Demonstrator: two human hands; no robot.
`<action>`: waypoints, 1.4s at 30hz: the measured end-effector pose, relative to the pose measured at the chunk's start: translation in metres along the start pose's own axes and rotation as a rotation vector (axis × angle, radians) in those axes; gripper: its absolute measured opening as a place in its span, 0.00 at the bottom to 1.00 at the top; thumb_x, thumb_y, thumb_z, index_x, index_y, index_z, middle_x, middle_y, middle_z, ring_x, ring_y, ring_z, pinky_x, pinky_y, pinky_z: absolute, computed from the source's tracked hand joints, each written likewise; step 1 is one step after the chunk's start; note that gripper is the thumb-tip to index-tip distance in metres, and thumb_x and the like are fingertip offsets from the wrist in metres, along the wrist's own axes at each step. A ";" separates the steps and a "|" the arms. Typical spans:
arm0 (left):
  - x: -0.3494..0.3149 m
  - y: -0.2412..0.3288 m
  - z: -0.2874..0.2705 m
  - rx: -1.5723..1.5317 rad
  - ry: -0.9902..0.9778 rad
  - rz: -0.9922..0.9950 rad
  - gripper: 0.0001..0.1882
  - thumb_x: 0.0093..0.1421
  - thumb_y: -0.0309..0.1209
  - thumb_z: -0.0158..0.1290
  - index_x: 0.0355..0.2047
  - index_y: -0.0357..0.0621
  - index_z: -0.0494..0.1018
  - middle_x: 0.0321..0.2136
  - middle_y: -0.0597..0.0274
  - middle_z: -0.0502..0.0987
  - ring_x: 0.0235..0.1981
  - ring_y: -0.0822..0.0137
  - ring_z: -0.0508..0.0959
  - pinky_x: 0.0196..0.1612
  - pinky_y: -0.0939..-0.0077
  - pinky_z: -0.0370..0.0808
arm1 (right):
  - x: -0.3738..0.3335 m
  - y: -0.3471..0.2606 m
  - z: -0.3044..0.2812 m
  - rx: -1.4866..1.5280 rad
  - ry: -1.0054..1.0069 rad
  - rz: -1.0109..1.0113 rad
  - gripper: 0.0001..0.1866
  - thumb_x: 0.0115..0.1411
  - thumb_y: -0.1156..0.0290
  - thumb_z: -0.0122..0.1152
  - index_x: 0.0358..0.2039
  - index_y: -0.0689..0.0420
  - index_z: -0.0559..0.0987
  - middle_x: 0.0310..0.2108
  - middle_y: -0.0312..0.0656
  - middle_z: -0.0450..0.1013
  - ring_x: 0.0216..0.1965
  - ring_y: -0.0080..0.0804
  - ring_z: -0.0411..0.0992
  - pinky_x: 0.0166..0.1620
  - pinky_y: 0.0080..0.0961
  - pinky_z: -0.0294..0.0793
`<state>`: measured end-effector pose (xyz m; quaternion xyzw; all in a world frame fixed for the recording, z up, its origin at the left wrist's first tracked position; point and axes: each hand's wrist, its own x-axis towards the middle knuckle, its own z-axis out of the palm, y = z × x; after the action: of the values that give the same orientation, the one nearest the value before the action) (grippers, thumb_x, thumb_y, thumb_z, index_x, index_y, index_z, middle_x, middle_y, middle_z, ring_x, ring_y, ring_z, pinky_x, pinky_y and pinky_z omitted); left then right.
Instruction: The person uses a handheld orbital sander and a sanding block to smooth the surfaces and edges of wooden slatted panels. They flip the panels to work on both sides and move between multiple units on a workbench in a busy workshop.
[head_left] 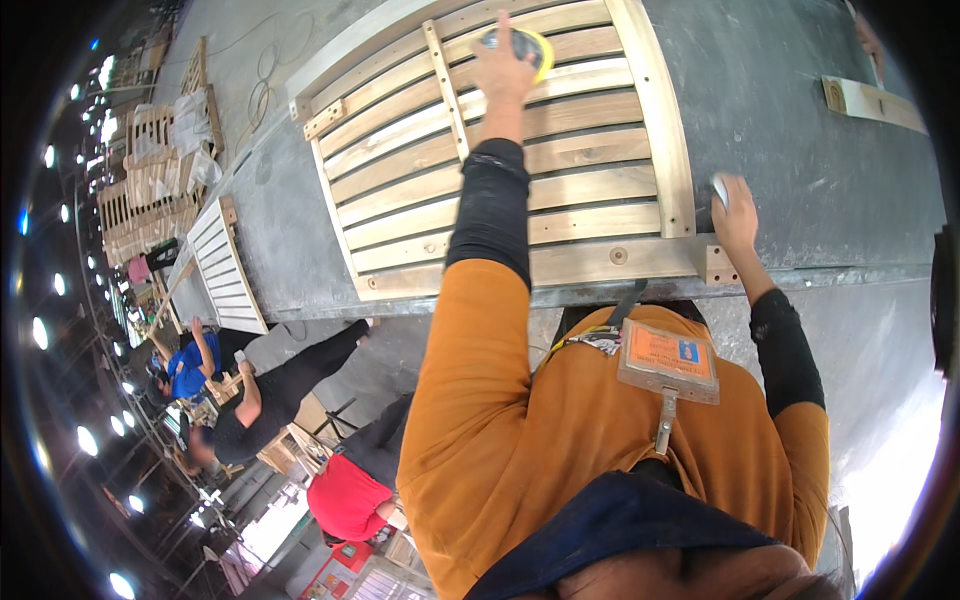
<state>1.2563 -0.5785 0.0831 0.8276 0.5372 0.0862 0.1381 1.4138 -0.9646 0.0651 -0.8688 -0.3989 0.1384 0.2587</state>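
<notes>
A slatted wooden panel (590, 198) lies in front of me, its pale slats set in a wider frame with a narrow crossbar. My left hand (503, 72) reaches to its far side, gripping a round dark tool with a yellow rim (543, 58) against the slats. One finger stretches out over the tool, and blur hides its finer shape. To the right of the panel, my right hand (736, 215) is closed round a small whitish object (720, 191), mostly covered by the fingers. It is just above the tabletop by the panel's near right corner.
The dark grey worktable (800, 130) carries a loose wooden strip (872, 103) at far right, near another person's hand (868, 45). A white slatted panel (222, 262) leans at left. Several people work beyond, one in a red shirt (345, 498). Stacked wooden slats (150, 215) stand farther off.
</notes>
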 end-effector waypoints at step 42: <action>0.053 -0.047 -0.023 0.192 0.060 0.234 0.45 0.53 0.46 0.61 0.68 0.76 0.49 0.58 0.27 0.57 0.49 0.34 0.75 0.49 0.49 0.74 | 0.082 -0.030 0.105 -0.301 0.357 0.118 0.29 0.54 0.67 0.57 0.59 0.43 0.69 0.59 0.39 0.64 0.61 0.41 0.60 0.55 0.44 0.62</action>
<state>1.2302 -0.5088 0.0897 0.8910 0.4466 0.0747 0.0311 1.4011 -0.8500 -0.0083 -0.9300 -0.3115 -0.0637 0.1844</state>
